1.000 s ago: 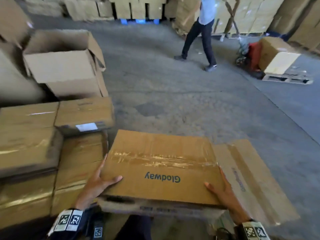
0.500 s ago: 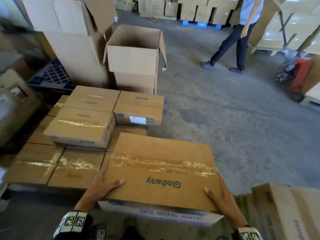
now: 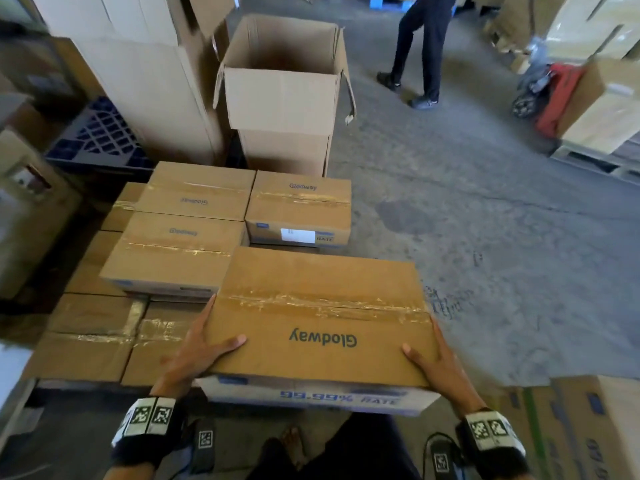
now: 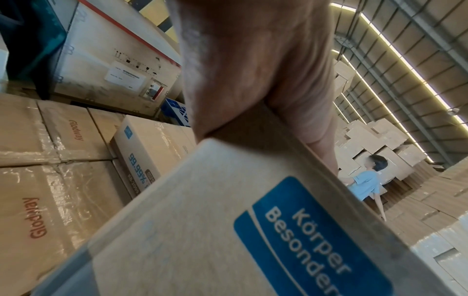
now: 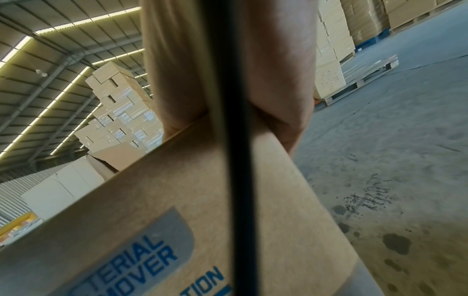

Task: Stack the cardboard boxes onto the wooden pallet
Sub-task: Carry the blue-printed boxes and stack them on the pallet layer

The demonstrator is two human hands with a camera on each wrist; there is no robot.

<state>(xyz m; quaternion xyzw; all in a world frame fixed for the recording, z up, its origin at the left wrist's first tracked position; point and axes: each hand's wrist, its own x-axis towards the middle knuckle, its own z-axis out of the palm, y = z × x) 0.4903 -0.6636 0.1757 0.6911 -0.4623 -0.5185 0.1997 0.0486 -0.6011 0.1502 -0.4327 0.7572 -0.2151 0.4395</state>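
Note:
I carry a taped brown cardboard box [image 3: 318,317] printed "Glodway" at waist height. My left hand [image 3: 201,344] grips its left end and my right hand [image 3: 438,362] its right end, thumbs on top, fingers down the sides. The wrist views show the left hand [image 4: 253,70] and right hand [image 5: 278,80] wrapped over the carried box's [image 4: 202,220] edges. Just ahead and to the left is the stack: a lower layer of boxes [image 3: 93,327] with three upper boxes [image 3: 173,258] on it. The carried box hovers over the stack's near right corner. The pallet is hidden beneath.
Behind the stack stands an open empty carton [image 3: 280,95], with tall cartons [image 3: 145,81] and a blue plastic pallet [image 3: 100,136] to its left. A person [image 3: 422,50] walks on the concrete floor beyond. A red pallet jack [image 3: 557,98] is at right, another box [image 3: 571,427] by my right leg.
I have turned left with the box; the stack has come into full view and nearer. The box I passed has slid to the lower right. Both hands keep the same hold.

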